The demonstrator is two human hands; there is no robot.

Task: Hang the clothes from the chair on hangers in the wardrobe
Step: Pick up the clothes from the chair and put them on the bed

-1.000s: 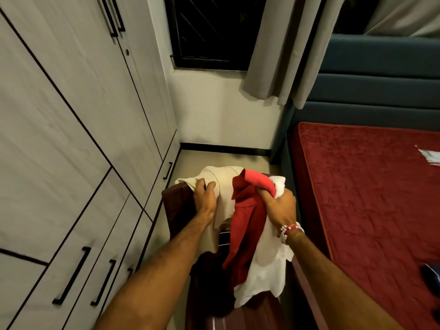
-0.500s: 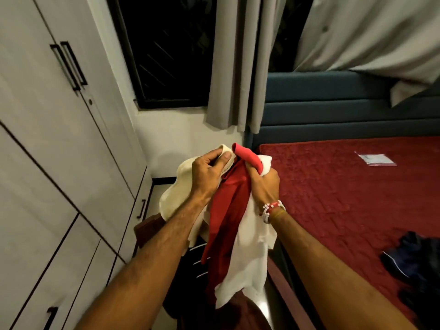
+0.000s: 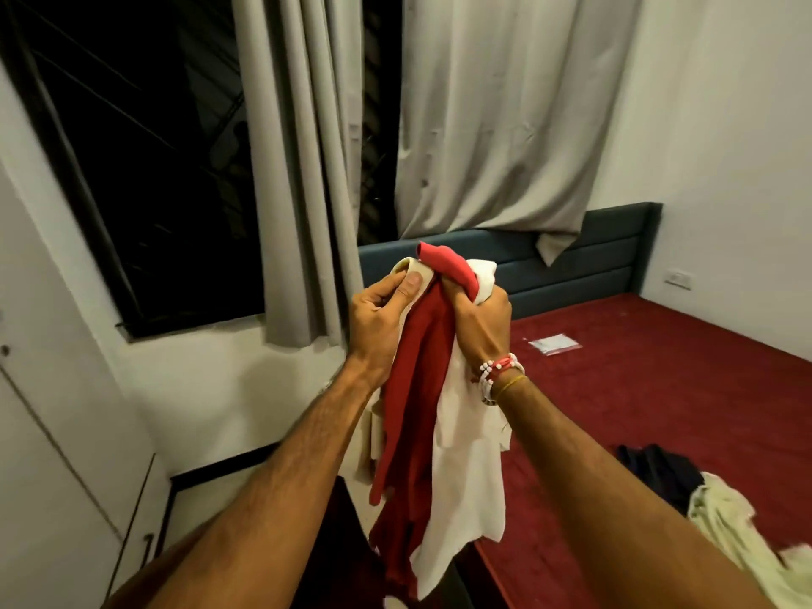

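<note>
Nearest us, at the lower left, stood pale wood-grain wardrobe doors [image 3: 39,432], closed as far as we could see, so no hangers showed. Our two bare forearms reached forward from the bottom edge. Our left hand [image 3: 378,318] pinched the folded edge of a cream cloth garment [image 3: 406,271] under its thumb. Our right hand [image 3: 481,323], with beaded red and white bracelets [image 3: 501,371] at the wrist, was fisted round the tops of a red cloth garment [image 3: 422,389] and a white cloth garment [image 3: 470,476]. We judged that all three were gathered by their upper ends so they hung free and could be carried together, and that the left pinch was likely meant to part one from the bunch. That made three garments in hand, held up before us, none yet hung. Beyond, to the right, a dark red bed cover [image 3: 681,389] carried two more garments, one dark navy garment [image 3: 654,472] and one pale cream garment [image 3: 734,534], plus one small clear packet [image 3: 553,344]. Farther back stood one blue-grey padded headboard [image 3: 571,261], two grey curtain panels [image 3: 303,169] and one dark window [image 3: 132,147].
</note>
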